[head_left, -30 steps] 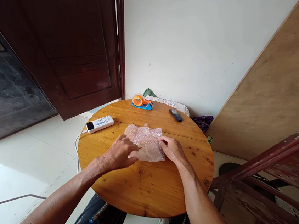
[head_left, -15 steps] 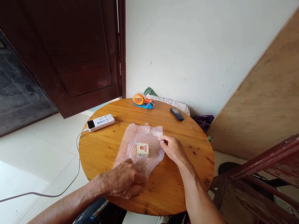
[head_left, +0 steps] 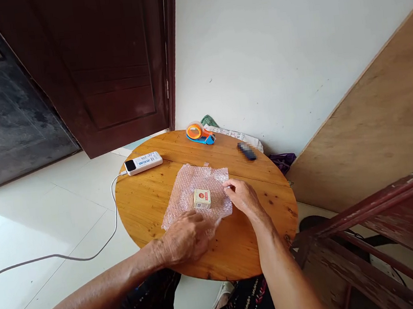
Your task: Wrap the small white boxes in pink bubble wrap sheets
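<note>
A small cream-coloured box (head_left: 202,199) with a red and orange label rests near the middle of a sheet of bubble wrap (head_left: 181,191). The wrap lies on a round wooden table (head_left: 141,205). My right hand (head_left: 243,197) is closed, pinching the wrap's right edge between thumb and fingers. Over the near edge of the wrap, just in front of the box, is my left hand (head_left: 187,235), back upward. Its fingers are slightly blurred and partly hidden, so I cannot tell whether they grip the wrap.
An orange and blue tape dispenser (head_left: 200,133) stands at the table's far edge. At the left lies a white device (head_left: 144,163) with a grey cable (head_left: 114,211). A dark, pixelated object (head_left: 246,151) is at the far right. Red-brown wooden furniture (head_left: 378,239) stands beyond the table's right side.
My left hand has moved up and to the right, closer to the box. The right hand keeps its pinch on the wrap's edge. The whole view has shifted slightly.
</note>
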Demonstrator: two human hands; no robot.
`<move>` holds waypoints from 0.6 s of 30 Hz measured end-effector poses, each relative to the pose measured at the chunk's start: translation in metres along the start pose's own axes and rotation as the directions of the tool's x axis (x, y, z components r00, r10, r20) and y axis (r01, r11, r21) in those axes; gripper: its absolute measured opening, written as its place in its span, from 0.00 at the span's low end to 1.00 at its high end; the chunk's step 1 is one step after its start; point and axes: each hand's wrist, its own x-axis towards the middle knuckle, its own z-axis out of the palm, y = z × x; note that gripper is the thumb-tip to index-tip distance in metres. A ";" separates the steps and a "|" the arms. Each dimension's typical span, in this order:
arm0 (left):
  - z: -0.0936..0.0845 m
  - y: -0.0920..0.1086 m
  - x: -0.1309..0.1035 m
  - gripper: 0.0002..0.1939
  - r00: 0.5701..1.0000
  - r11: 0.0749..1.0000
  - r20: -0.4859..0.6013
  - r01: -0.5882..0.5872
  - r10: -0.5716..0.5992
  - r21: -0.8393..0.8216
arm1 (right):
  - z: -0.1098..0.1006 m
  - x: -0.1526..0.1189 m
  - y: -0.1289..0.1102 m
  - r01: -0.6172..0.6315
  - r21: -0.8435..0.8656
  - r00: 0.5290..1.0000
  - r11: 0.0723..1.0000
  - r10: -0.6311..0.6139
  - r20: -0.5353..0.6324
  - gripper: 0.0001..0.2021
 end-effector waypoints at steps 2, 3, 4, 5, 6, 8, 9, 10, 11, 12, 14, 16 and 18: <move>0.003 0.002 0.000 0.03 0.994 0.991 0.007 -0.111 0.111 0.075 | -0.003 -0.004 -0.002 0.020 -0.098 1.000 0.995 -0.018 0.019 0.10; 0.005 0.002 0.000 0.04 0.989 0.985 0.000 -0.145 0.146 0.095 | -0.005 -0.007 -0.002 0.036 -0.153 0.999 0.987 -0.033 0.028 0.10; 0.006 0.001 0.000 0.04 0.985 0.981 -0.009 -0.168 0.170 0.101 | -0.007 -0.011 -0.002 0.052 -0.206 0.998 0.977 -0.046 0.033 0.10; 0.007 -0.001 -0.001 0.05 0.982 0.978 -0.012 -0.188 0.190 0.095 | -0.009 -0.016 -0.002 0.064 -0.254 0.998 0.965 -0.057 0.034 0.10; 0.009 -0.002 -0.002 0.05 0.979 0.976 -0.008 -0.201 0.203 0.084 | -0.011 -0.021 -0.003 0.073 -0.293 0.997 0.953 -0.066 0.031 0.10; 0.010 -0.006 -0.004 0.05 0.979 0.976 0.007 -0.204 0.204 0.070 | -0.017 -0.031 -0.007 0.094 -0.341 0.995 0.935 -0.095 0.015 0.11; 0.011 -0.007 -0.005 0.06 0.980 0.977 0.013 -0.201 0.200 0.066 | -0.020 -0.035 -0.011 0.114 -0.349 0.993 0.930 -0.120 0.004 0.11; 0.011 -0.008 -0.006 0.06 0.981 0.979 0.015 -0.196 0.195 0.064 | -0.023 -0.038 -0.016 0.145 -0.344 0.988 0.928 -0.156 -0.003 0.11; 0.011 -0.008 -0.007 0.07 0.982 0.980 0.016 -0.191 0.190 0.062 | -0.025 -0.040 -0.022 0.187 -0.325 0.980 0.927 -0.199 -0.005 0.11; 0.011 -0.008 -0.007 0.08 0.983 0.981 0.015 -0.185 0.185 0.058 | -0.026 -0.041 -0.029 0.234 -0.291 0.969 0.928 -0.245 -0.003 0.12; 0.011 -0.007 -0.008 0.09 0.985 0.984 0.014 -0.174 0.174 0.048 | -0.024 -0.040 -0.043 0.321 -0.200 0.946 0.926 -0.324 0.014 0.15; 0.011 -0.006 -0.008 0.10 0.987 0.986 0.015 -0.162 0.162 0.043 | -0.018 -0.037 -0.055 0.371 -0.121 0.929 0.921 -0.368 0.048 0.22; 0.013 -0.006 -0.009 0.11 0.989 0.988 0.010 -0.149 0.149 0.045 | -0.009 -0.034 -0.062 0.376 -0.080 0.925 0.923 -0.370 0.084 0.25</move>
